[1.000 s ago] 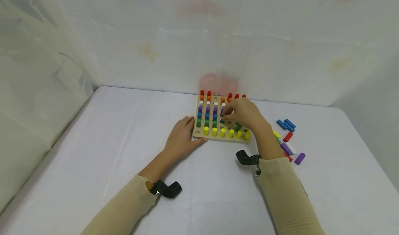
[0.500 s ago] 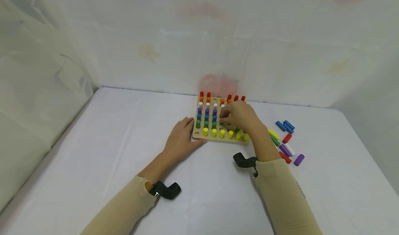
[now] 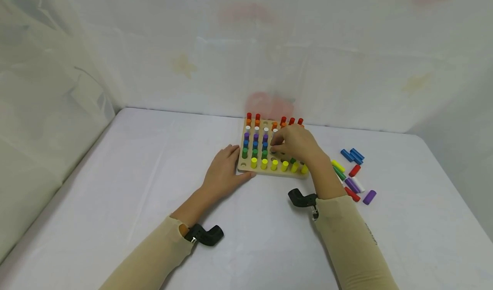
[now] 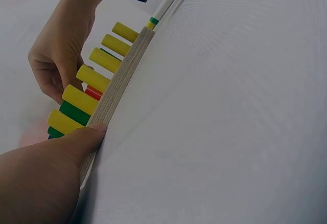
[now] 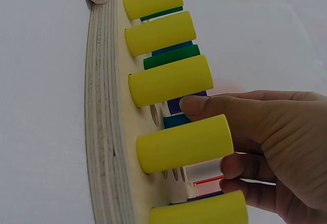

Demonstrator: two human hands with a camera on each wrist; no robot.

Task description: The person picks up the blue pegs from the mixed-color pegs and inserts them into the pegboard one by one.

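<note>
Since a second ago the right hand (image 3: 294, 142) has sunk from above onto the square plywood pegboard (image 3: 246, 167), fingers pinched round a blue wooden peg (image 5: 176, 120) at mid-board, seating it, while the flat, relaxed left hand (image 3: 224, 171) braces the board's seven o'clock corner.

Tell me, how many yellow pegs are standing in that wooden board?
6 show, all in the board's front row. The front-left hole is bare. The right hand may hide others.
</note>
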